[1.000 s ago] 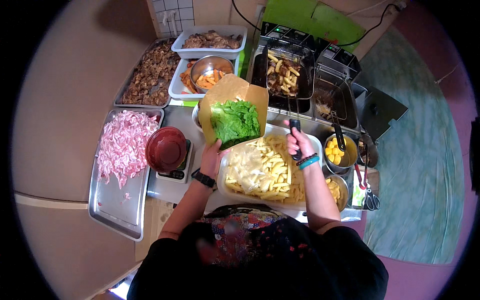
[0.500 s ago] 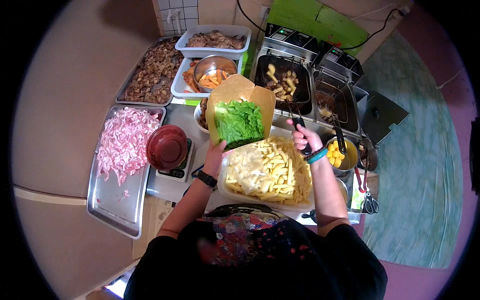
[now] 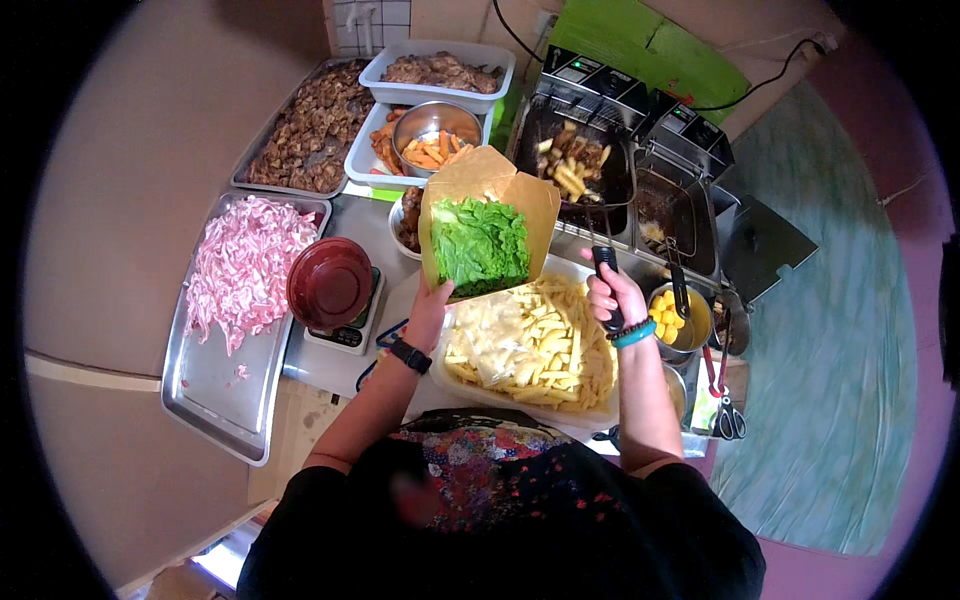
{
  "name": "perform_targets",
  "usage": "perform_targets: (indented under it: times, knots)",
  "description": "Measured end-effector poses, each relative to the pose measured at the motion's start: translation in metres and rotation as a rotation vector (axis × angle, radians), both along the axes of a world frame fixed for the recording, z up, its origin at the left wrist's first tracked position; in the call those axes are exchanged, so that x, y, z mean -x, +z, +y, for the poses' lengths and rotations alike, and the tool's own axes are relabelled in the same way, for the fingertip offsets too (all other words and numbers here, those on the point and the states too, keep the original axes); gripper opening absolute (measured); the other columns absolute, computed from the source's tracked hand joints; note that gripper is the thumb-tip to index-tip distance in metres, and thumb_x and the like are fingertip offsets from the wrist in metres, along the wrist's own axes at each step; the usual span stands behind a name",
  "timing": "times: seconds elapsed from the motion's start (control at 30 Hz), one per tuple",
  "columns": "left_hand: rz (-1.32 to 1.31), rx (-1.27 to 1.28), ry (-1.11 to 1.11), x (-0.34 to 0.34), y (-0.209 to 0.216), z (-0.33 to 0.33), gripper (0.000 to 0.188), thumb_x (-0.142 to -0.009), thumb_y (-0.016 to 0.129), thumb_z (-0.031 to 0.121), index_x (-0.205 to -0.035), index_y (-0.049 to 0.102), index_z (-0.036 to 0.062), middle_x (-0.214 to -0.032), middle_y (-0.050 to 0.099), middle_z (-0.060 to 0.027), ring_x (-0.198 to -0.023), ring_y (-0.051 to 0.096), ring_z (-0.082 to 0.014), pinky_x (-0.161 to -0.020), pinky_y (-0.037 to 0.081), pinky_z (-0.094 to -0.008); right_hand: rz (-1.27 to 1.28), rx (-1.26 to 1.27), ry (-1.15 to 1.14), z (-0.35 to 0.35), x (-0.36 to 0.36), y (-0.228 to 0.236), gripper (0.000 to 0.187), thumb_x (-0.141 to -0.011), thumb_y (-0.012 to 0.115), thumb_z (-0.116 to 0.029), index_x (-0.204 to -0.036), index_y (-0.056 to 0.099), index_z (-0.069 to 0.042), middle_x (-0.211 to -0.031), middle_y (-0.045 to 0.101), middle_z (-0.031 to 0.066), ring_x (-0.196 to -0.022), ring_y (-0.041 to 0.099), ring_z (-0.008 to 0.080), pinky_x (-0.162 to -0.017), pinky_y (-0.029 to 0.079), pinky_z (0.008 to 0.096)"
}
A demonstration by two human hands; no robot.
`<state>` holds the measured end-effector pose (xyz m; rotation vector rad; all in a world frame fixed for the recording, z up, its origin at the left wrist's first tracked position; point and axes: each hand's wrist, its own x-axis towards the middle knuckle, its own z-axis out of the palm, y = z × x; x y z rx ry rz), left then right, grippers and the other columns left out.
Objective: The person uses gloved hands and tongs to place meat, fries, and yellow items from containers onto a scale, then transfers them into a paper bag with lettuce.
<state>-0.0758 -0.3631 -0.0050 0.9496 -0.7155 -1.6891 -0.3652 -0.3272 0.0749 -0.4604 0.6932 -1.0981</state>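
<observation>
My left hand [image 3: 430, 315] grips the lower left edge of an open brown paper takeout box [image 3: 541, 205], tilted so its inside shows. Green leaf lettuce [image 3: 480, 245] lines the box. My right hand [image 3: 618, 298] is wrapped round the black handle [image 3: 604, 262] of a fryer basket. That basket holds pale, thick fries [image 3: 572, 178] and some browned pieces over the left fryer well. Below the box, a white tub of cut raw-looking fries [image 3: 560, 360] stands between my forearms, with a clear plastic bag [image 3: 485, 345] lying on them.
Left: a metal tray [image 3: 222, 400] of pink sliced meat and a dark red bowl [image 3: 330, 283] on a scale [image 3: 345, 335]. Behind are trays of cooked meat [image 3: 310, 130] and a steel bowl [image 3: 437, 125]. Right: a second fryer [image 3: 665, 205], a pot of yellow pieces [image 3: 690, 330], scissors [image 3: 730, 420].
The fries in the basket have shifted and tumbled. My right hand has turned the basket handle more upright. My left hand keeps the box nearly still while the view moves slightly.
</observation>
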Motion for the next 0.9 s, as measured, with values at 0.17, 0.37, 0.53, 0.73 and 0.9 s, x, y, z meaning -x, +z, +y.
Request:
perform_targets:
  times: [0.17, 0.37, 0.53, 0.73, 0.9]
  knots:
    - [-0.038, 0.071, -0.004, 0.006, 0.015, 0.007, 0.028, -0.084, 0.044, 0.009, -0.112, 0.04, 0.0045, -0.105, 0.042, -0.0058, -0.099, 0.045, -0.0187, -0.083, 0.044, -0.04, 0.041, -0.046, -0.08, 0.003, -0.014, -0.02, 0.037, -0.09, 0.041, -0.021, -0.125, 0.035, -0.012, -0.058, 0.034, -0.0043, -0.041, 0.028, 0.004, -0.035, 0.026, 0.0194]
    - [-0.008, 0.135, 0.023, -0.001, -0.011, -0.001, 0.03, -0.084, 0.044, 0.01, -0.113, 0.041, 0.0047, -0.103, 0.045, -0.0044, -0.094, 0.047, -0.0191, -0.084, 0.043, -0.0402, -0.014, 0.01, 0.016, 0.002, -0.003, 0.005, 0.037, -0.089, 0.042, -0.023, -0.124, 0.037, -0.012, -0.059, 0.034, -0.0037, -0.043, 0.029, 0.004, -0.037, 0.025, 0.0174]
    - [-0.101, 0.093, 0.017, -0.002, -0.009, 0.007, 0.026, -0.084, 0.043, 0.011, -0.109, 0.044, 0.0035, -0.1, 0.051, -0.007, -0.096, 0.051, -0.0214, -0.081, 0.045, -0.0384, 0.025, 0.022, -0.086, 0.006, -0.014, -0.012, 0.037, -0.09, 0.04, -0.022, -0.125, 0.034, -0.011, -0.059, 0.034, -0.0037, -0.041, 0.028, 0.004, -0.035, 0.025, 0.0179]
    - [-0.046, 0.203, 0.026, -0.002, -0.043, -0.004, 0.025, -0.085, 0.043, 0.012, -0.108, 0.044, 0.0027, -0.099, 0.05, -0.0087, -0.093, 0.054, -0.0252, -0.08, 0.046, -0.0385, -0.049, 0.012, -0.045, 0.005, -0.002, 0.0, 0.037, -0.091, 0.038, -0.021, -0.126, 0.032, -0.01, -0.059, 0.034, -0.0035, -0.04, 0.028, 0.0033, -0.033, 0.025, 0.017]
    - [0.007, 0.203, -0.039, -0.003, -0.028, -0.004, 0.044, -0.082, 0.04, 0.005, -0.125, 0.029, 0.0034, -0.118, 0.041, -0.0095, -0.107, 0.042, -0.0197, -0.09, 0.033, -0.0313, 0.103, -0.033, -0.106, 0.01, -0.02, -0.017, 0.036, -0.09, 0.04, -0.022, -0.125, 0.035, -0.012, -0.056, 0.031, -0.0045, -0.04, 0.028, 0.004, -0.034, 0.024, 0.0182]
